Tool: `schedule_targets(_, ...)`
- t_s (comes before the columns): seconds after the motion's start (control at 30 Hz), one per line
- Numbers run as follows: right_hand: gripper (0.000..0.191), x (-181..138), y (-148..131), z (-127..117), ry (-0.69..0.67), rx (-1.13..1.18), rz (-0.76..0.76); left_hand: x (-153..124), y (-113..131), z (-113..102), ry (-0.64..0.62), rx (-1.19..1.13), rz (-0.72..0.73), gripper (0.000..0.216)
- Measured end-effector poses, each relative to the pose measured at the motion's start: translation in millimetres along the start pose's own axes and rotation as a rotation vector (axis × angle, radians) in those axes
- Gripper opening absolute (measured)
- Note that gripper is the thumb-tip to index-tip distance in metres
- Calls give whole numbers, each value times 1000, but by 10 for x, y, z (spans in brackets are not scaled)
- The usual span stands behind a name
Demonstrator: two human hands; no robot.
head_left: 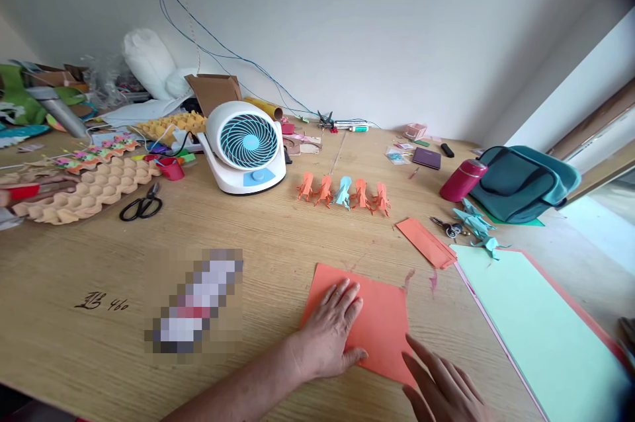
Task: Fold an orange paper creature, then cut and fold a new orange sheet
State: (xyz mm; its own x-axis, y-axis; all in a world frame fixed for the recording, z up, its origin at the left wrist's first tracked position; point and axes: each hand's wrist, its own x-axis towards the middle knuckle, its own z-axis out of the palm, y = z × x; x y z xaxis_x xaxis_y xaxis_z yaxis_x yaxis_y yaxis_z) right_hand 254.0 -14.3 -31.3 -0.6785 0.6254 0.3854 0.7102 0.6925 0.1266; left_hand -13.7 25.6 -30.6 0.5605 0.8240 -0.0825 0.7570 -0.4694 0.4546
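We take the white fan [247,146] as our marker on the wooden table [278,237]. Far to the right of the fan and nearer us lies the largest loose thing, a mint-green sheet [536,323], resting on pink and red sheets. Right of the fan, toward the wall, a teal bag [520,184] lies zipped shut, so we cannot tell what is in it. A pink flask [461,180] with its cap on stands just beside the bag. Just behind the fan an open cardboard box [214,92] stands, its inside hidden from us. In front of the fan and to its right lies the orange paper square [381,316]. The left hand [330,333] rests flat on it, fingers spread, holding nothing. The right hand [446,392] is open too, fingers straight, its tips at the square's near right edge. Just right of the fan stands a row of folded paper figures [344,192], four orange and one blue. Just left of the fan sits a small red cup [172,168]; we cannot see its contents.
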Motion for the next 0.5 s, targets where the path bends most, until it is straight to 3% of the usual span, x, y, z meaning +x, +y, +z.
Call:
schedule_targets(0.1, 42, 390, -145, 132, 26, 115, 181, 10, 31, -35, -29, 3, -23, 80)
schedule_targets(0.2, 50, 583, -271, 424, 72, 213, 239, 13, 16, -2, -23, 16, -27, 80)
schedule_targets(0.33, 67, 543, -316, 726, 68, 245, 211, 9, -49, 90, 41, 24, 11, 83)
schedule_targets(0.5, 72, 486, -303, 751, -7, 163, 181, 4, -70, 136, 66, 38, 23, 82)
